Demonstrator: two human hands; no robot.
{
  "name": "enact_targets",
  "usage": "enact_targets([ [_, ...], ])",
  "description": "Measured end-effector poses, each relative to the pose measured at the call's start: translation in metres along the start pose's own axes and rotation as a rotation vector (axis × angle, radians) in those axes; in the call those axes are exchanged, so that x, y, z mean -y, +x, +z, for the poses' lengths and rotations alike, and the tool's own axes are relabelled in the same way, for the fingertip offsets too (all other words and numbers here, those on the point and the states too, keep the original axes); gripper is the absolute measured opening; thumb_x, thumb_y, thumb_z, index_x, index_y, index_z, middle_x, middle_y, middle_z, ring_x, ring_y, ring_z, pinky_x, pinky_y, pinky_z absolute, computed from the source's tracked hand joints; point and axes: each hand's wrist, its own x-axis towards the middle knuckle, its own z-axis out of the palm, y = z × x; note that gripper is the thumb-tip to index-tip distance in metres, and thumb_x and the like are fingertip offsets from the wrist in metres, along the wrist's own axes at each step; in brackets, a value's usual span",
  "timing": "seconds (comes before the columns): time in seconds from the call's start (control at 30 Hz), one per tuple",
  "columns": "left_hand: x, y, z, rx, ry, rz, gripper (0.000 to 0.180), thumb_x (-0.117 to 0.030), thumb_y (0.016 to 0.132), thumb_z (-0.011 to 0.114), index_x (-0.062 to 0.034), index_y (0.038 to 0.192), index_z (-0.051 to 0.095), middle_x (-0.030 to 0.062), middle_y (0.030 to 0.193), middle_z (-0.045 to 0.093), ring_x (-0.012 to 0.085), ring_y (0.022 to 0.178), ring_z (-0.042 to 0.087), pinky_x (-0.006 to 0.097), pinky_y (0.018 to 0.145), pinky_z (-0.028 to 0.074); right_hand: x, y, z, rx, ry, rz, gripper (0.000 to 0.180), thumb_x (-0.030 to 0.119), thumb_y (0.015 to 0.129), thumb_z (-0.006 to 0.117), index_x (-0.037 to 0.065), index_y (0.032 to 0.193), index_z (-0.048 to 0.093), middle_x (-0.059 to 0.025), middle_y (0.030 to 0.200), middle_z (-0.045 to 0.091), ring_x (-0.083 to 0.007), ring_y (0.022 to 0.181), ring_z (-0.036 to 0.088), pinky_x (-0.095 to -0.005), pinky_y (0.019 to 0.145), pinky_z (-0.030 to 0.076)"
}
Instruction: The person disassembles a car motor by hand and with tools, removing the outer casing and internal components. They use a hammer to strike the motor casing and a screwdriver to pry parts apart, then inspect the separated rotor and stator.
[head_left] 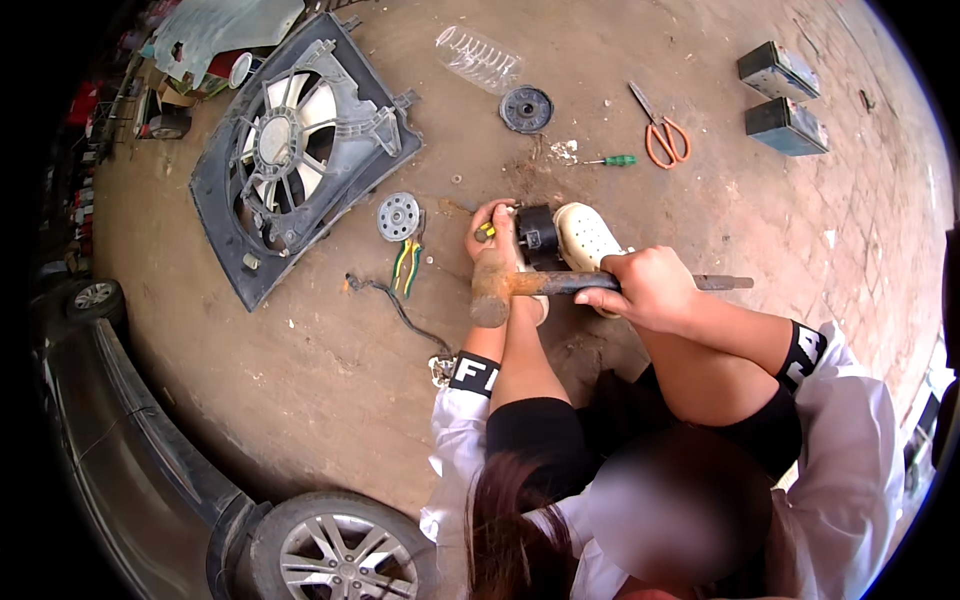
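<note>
My right hand point(655, 287) is closed around the handle of a hammer point(545, 284). The rusty hammer head points left, over my left forearm and foot, and the handle's end sticks out to the right of my fist. My left hand point(488, 225) has its fingers closed around a tool with a yellow-and-black handle point(485, 232); the rest of that tool is hidden. Beside it, a black cylindrical motor-like part point(538, 237) sits on the ground between my feet. The cream clog point(588, 236) on my right foot presses close to it.
A fan in a frame point(275, 145), a round metal disc point(399, 217), pliers point(407, 266) and a cable point(400, 312) lie left. Beyond are a plastic bottle point(478, 58), black disc point(526, 109), green screwdriver point(618, 160), orange-handled scissors point(665, 140) and two batteries point(785, 125). A car point(130, 450) stands lower left.
</note>
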Motion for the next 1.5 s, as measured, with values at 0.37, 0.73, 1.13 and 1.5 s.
enact_targets([
  [0.37,-0.012,0.003,-0.006,0.049,-0.026,0.017,0.016,-0.017,0.096,0.059,-0.0027,0.095,0.067,-0.0031,0.081,0.061,0.0046,0.071,0.052,0.020,0.064,0.042,0.004,0.005,0.008,0.020,0.052,-0.093,0.057,0.062,0.082,0.061,0.006,0.071,0.065,-0.0139,0.057,0.059,-0.0357,0.060,0.062,-0.0441,0.058,0.051],
  [0.73,-0.013,0.009,0.003,0.075,-0.026,0.005,0.014,-0.012,0.095,0.059,-0.0031,0.099,0.069,-0.0028,0.078,0.060,0.0030,0.068,0.047,0.019,0.062,0.039,0.002,0.004,-0.004,0.047,0.150,-0.023,0.054,0.059,0.083,0.062,0.006,0.071,0.065,-0.0158,0.060,0.060,-0.0374,0.063,0.062,-0.0442,0.061,0.051],
  [1.13,-0.007,0.014,-0.003,-0.007,-0.190,-0.001,0.019,-0.017,0.094,0.062,0.0007,0.097,0.068,-0.0019,0.074,0.057,0.0056,0.067,0.048,0.021,0.060,0.039,-0.014,0.007,0.011,0.081,0.222,0.029,0.055,0.058,0.085,0.060,0.004,0.073,0.066,-0.0163,0.059,0.059,-0.0376,0.062,0.061,-0.0436,0.060,0.050],
  [1.5,-0.040,0.002,-0.033,-0.212,-0.088,0.145,0.020,-0.015,0.093,0.060,0.0027,0.102,0.065,0.0028,0.090,0.062,0.0074,0.077,0.052,0.022,0.068,0.042,-0.050,0.018,0.018,-0.160,0.230,0.263,0.056,0.056,0.082,0.066,0.001,0.072,0.066,-0.0171,0.056,0.057,-0.0364,0.056,0.058,-0.0426,0.055,0.046],
])
